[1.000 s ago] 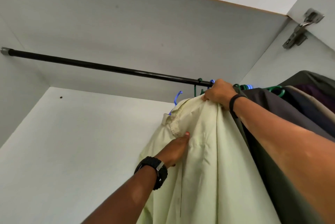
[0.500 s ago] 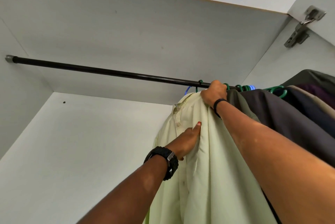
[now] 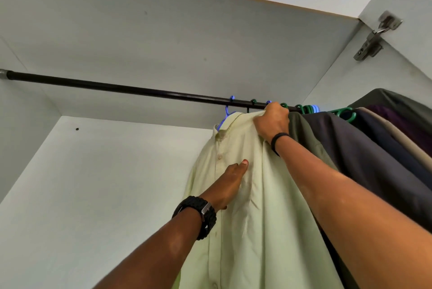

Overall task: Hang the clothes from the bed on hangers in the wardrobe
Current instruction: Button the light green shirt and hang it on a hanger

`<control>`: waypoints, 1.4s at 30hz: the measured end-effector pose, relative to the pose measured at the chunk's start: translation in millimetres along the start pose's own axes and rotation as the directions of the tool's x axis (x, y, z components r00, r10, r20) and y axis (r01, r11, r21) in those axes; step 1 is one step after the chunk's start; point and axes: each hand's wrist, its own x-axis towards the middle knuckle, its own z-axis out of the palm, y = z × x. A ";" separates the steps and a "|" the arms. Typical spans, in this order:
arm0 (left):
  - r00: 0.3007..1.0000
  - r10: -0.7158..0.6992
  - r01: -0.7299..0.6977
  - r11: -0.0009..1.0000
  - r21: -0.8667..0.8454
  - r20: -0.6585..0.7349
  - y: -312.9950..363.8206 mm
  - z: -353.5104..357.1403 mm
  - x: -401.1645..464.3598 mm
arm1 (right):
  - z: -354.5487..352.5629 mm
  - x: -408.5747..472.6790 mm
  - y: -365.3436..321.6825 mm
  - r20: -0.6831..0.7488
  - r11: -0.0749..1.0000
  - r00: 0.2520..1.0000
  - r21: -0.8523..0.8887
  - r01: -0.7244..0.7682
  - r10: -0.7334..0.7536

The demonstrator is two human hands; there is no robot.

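Note:
A pale green shirt [image 3: 268,207] hangs on a blue hanger [image 3: 228,111] whose hook sits over the black wardrobe rail [image 3: 117,87]. My right hand [image 3: 272,122] grips the shirt's shoulder just under the rail. My left hand [image 3: 230,183], with a black watch on the wrist, holds the shirt's front near the button strip; its fingers are tucked into the cloth and only the thumb shows.
Several dark and beige garments [image 3: 374,148] hang on green hangers [image 3: 346,113] to the right, close against the green shirt. The rail's left stretch is bare. White wardrobe walls surround it, with a door hinge [image 3: 374,38] at upper right.
The blue hanger's hook rose from below the rail and now sits over it. The shirt shifted up and left with both hands still on it.

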 end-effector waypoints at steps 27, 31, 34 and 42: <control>0.917 -0.400 0.399 0.916 -0.041 -0.001 -61.1 205.9 -419.1 | -262.1 -462.3 94.5 0.502 0.814 0.722 0.060 -0.577 0.475; 0.843 -0.504 0.511 0.859 -0.012 -0.187 -26.1 203.3 -532.6 | -320.0 -531.9 44.1 0.528 0.769 0.717 0.172 -0.616 0.455; 0.750 -0.592 0.615 0.789 -0.018 -0.295 17.4 191.7 -626.4 | -366.5 -583.2 -4.7 0.781 0.547 0.464 0.191 -0.815 0.419; 0.174 -0.721 0.862 0.441 -0.251 -0.671 130.1 166.5 -885.7 | -494.2 -724.9 -150.8 0.977 0.286 -0.209 -0.209 -0.935 0.032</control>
